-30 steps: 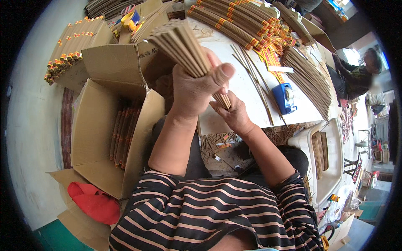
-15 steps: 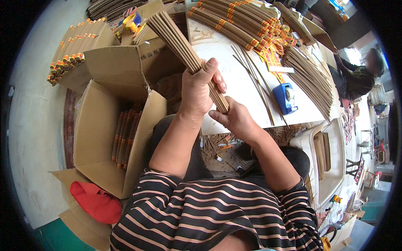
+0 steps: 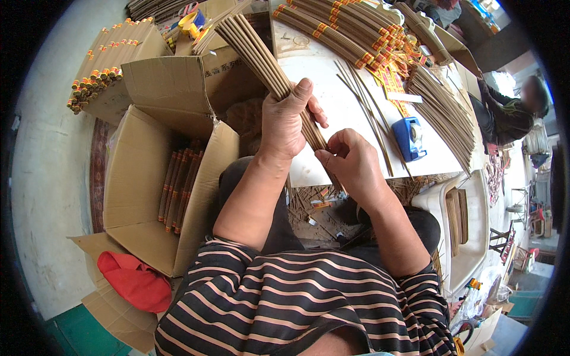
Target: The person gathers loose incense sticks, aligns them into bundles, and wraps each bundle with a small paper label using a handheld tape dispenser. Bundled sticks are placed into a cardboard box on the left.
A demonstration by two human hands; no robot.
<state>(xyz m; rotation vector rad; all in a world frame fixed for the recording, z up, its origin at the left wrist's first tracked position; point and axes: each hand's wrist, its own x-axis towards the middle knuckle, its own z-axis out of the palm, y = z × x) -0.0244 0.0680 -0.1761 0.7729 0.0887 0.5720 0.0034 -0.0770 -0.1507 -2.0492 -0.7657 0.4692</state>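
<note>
A bundle of thin brown incense sticks [image 3: 252,53] slants across in front of me, its upper end toward the far left. My left hand [image 3: 284,121] is wrapped round its middle, thumb on top. At the lower end, my right hand [image 3: 359,166] pinches with thumb and forefinger against the sticks. A few stick ends poke out below these fingers; how many it grips is hidden. Just beyond my right hand, several loose incense sticks [image 3: 363,101] lie on the white table [image 3: 314,71], with a blue tape dispenser [image 3: 408,139] beside them.
Wrapped bundles [image 3: 338,26] and fanned sticks [image 3: 442,113] cover the table's far and right parts. At left, an open cardboard box [image 3: 133,172] holds dark wrapped bundles [image 3: 178,190]; red cloth [image 3: 133,282] lies nearby. A white tub [image 3: 475,237] stands right. Another person [image 3: 510,118] sits farther right.
My right hand has gone from cupping the bundle's lower end to pinching there, shifting slightly right. Stick ends now extend below it. The left hand keeps its grip.
</note>
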